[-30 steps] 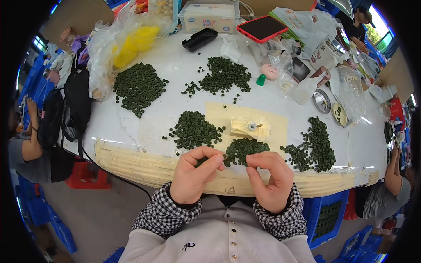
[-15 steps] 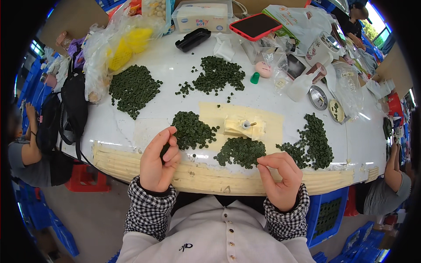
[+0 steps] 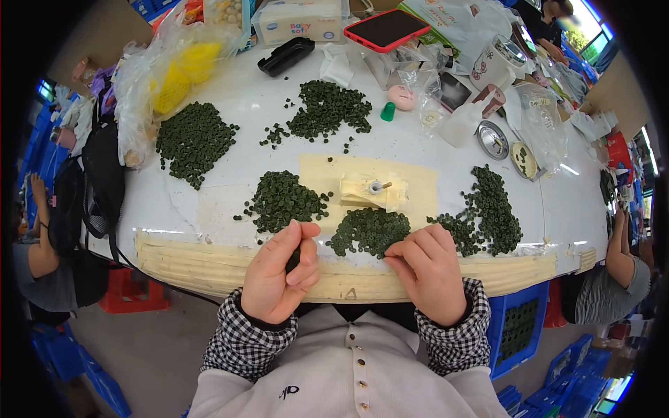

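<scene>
Head view: left hand (image 3: pixel 282 279) pinches dark green rings (image 3: pixel 293 260); right hand (image 3: pixel 428 272) curls shut beside pile (image 3: pixel 369 230).

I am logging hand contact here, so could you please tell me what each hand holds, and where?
The left hand pinches a small dark green piece between thumb and fingers. Whether the right hand holds anything cannot be told.

Table (image 3: pixel 230 150) ahead of person. Left hand (image 3: pixel 279 279) and right hand (image 3: pixel 428 272) at near edge, apart. Near-left pile (image 3: pixel 282 200) just beyond left hand; middle pile (image 3: pixel 369 230) just beyond right hand, small peg fixture (image 3: pixel 373 189) behind it. Right pile (image 3: pixel 488 212) further right. Far-left pile (image 3: pixel 194 139) and far-middle pile (image 3: pixel 326 117) behind. Phone (image 3: pixel 385 29) at far edge, tissue box (image 3: pixel 300 19) left of it.
</scene>
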Demonstrator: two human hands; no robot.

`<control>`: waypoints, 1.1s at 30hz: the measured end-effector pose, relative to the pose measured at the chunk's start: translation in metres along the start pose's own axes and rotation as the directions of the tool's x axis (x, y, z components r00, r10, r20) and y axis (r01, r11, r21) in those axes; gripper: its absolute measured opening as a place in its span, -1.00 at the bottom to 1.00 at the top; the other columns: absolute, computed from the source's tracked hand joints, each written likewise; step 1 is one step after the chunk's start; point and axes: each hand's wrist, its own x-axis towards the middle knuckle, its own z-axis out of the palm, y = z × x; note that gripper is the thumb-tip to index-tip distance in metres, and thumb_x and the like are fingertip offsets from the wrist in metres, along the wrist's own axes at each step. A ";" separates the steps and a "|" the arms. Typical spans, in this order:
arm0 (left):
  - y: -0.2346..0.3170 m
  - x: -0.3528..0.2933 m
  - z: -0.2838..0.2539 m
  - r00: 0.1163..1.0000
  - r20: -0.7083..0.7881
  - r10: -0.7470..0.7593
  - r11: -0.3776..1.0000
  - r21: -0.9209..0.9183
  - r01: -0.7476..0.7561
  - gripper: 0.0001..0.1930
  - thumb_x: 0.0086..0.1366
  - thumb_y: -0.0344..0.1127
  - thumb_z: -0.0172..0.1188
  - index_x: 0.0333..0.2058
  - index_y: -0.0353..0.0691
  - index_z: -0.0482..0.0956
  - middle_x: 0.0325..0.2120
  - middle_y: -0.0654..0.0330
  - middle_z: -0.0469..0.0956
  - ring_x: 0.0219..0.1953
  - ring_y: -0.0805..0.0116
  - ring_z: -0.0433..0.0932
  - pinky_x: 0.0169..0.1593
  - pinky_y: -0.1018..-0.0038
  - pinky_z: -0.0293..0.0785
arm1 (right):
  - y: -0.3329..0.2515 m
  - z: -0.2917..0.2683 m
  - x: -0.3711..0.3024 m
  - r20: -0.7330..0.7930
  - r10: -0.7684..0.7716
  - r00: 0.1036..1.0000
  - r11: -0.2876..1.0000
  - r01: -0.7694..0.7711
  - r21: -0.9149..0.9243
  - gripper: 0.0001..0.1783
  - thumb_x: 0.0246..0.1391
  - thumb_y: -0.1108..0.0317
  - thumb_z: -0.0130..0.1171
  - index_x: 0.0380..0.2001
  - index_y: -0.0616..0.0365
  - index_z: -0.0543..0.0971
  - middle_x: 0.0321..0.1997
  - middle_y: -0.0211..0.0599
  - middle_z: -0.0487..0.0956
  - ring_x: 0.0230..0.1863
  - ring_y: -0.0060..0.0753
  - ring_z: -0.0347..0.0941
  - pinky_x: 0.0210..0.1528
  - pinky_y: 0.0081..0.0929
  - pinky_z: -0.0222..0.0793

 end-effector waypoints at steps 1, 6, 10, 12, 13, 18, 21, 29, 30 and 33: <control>-0.002 0.000 0.001 1.000 0.016 -0.012 1.000 0.008 0.012 -0.70 0.42 -0.21 -0.20 -0.13 -0.27 0.43 -0.57 0.38 0.32 -0.68 0.67 0.12 -0.61 0.72 0.04 | 0.000 0.000 0.001 0.005 -0.006 1.000 1.000 0.006 -0.021 -0.86 -0.19 0.47 0.24 -0.48 0.15 0.49 -0.48 -0.35 0.41 -0.34 -0.24 0.30 -0.24 -0.38 0.20; -0.008 0.000 0.016 0.999 -0.048 -0.025 0.997 0.072 0.028 -0.72 0.41 -0.28 -0.17 -0.08 -0.32 0.42 -0.52 0.36 0.31 -0.64 0.67 0.11 -0.58 0.71 0.06 | 0.000 0.004 0.001 -0.056 0.004 0.998 1.000 -0.005 -0.027 -0.81 -0.20 0.57 0.21 -0.44 0.20 0.45 -0.45 -0.27 0.42 -0.37 -0.20 0.32 -0.30 -0.35 0.25; -0.013 0.000 0.010 0.998 0.045 -0.036 0.997 0.067 0.033 -0.77 0.37 -0.36 -0.08 -0.09 -0.34 0.43 -0.47 0.29 0.44 -0.63 0.68 0.15 -0.54 0.72 0.10 | -0.002 0.006 -0.002 -0.177 0.068 0.982 0.987 -0.040 0.155 -0.79 -0.24 0.68 0.19 -0.45 0.25 0.44 -0.44 -0.22 0.47 -0.41 -0.17 0.38 -0.38 -0.38 0.33; -0.016 0.001 0.005 0.996 0.084 -0.042 0.997 0.072 0.036 -0.78 0.35 -0.38 -0.04 -0.10 -0.34 0.44 -0.44 0.23 0.51 -0.63 0.68 0.17 -0.53 0.72 0.12 | -0.005 0.005 -0.001 -0.192 0.109 0.975 0.971 -0.064 0.229 -0.79 -0.23 0.69 0.20 -0.46 0.27 0.45 -0.45 -0.22 0.49 -0.42 -0.19 0.41 -0.40 -0.42 0.36; -0.017 0.001 0.003 0.995 0.091 -0.043 0.995 0.091 0.035 -0.78 0.35 -0.38 -0.03 -0.10 -0.34 0.44 -0.42 0.21 0.53 -0.63 0.68 0.17 -0.54 0.73 0.11 | -0.006 0.004 -0.001 -0.188 0.128 0.974 0.962 -0.076 0.260 -0.80 -0.22 0.69 0.21 -0.46 0.27 0.47 -0.46 -0.22 0.50 -0.43 -0.22 0.43 -0.41 -0.44 0.36; -0.020 0.003 0.006 0.994 0.091 -0.053 0.991 0.124 0.041 -0.78 0.35 -0.38 -0.02 -0.10 -0.34 0.47 -0.39 0.17 0.56 -0.64 0.69 0.15 -0.54 0.73 0.12 | -0.015 0.002 0.004 -0.146 0.242 0.959 0.916 -0.176 0.362 -0.83 -0.17 0.67 0.20 -0.42 0.26 0.55 -0.48 -0.23 0.52 -0.46 -0.35 0.47 -0.42 -0.54 0.37; -0.020 0.004 0.012 0.995 0.082 -0.047 0.991 0.129 0.036 -0.76 0.34 -0.40 -0.02 -0.08 -0.33 0.46 -0.34 0.13 0.57 -0.64 0.70 0.13 -0.54 0.74 0.11 | -0.014 0.004 0.006 -0.132 0.234 0.963 0.886 -0.155 0.437 -0.81 -0.15 0.67 0.19 -0.38 0.26 0.58 -0.46 -0.24 0.55 -0.44 -0.40 0.49 -0.41 -0.58 0.38; -0.021 0.005 0.009 0.990 0.124 -0.060 0.991 0.130 0.044 -0.78 0.31 -0.44 0.00 -0.09 -0.30 0.46 -0.27 0.05 0.56 -0.65 0.71 0.10 -0.53 0.75 0.12 | -0.009 0.009 0.004 -0.045 0.285 0.958 0.749 -0.193 0.634 -0.80 -0.15 0.67 0.18 -0.38 0.26 0.61 -0.40 -0.23 0.58 -0.39 -0.45 0.51 -0.35 -0.59 0.39; -0.021 0.005 0.009 0.991 0.120 -0.061 0.991 0.125 0.046 -0.78 0.31 -0.44 0.01 -0.09 -0.30 0.46 -0.28 0.05 0.56 -0.65 0.71 0.10 -0.53 0.74 0.12 | -0.008 0.009 0.003 -0.027 0.302 0.953 0.724 -0.211 0.657 -0.81 -0.13 0.67 0.18 -0.37 0.27 0.61 -0.40 -0.24 0.58 -0.37 -0.47 0.51 -0.33 -0.60 0.40; -0.023 0.005 0.008 0.992 0.116 -0.052 0.993 0.116 0.039 -0.79 0.30 -0.44 0.03 -0.10 -0.30 0.47 -0.29 0.06 0.57 -0.65 0.71 0.11 -0.54 0.74 0.12 | -0.007 0.009 0.000 0.051 0.369 0.928 0.594 -0.277 0.755 -0.82 -0.09 0.65 0.18 -0.33 0.31 0.59 -0.38 -0.25 0.60 -0.32 -0.52 0.52 -0.27 -0.62 0.42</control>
